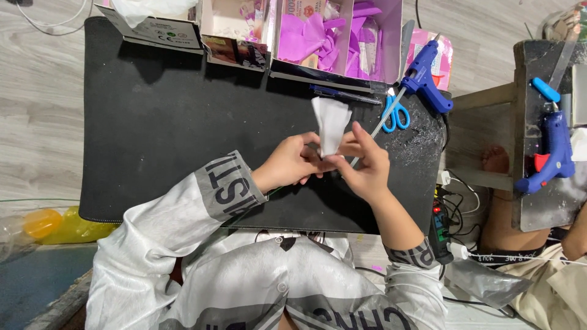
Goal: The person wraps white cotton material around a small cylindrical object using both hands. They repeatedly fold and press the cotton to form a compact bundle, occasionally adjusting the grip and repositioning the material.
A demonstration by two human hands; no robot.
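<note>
While both hands pinch, white petal (331,124) upright

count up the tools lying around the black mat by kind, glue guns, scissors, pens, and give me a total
Blue glue guns: 2, one at the mat's far right corner, one on the side bench
Blue-handled scissors: 1
Dark pens: 1
Total: 4
Both hands, left hand and right hand, pinch a white folded piece over the black mat.

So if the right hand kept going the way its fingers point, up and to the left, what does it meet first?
Probably the white petal-shaped piece that the right hand already pinches with the left hand; beyond it, bare black mat.
</note>
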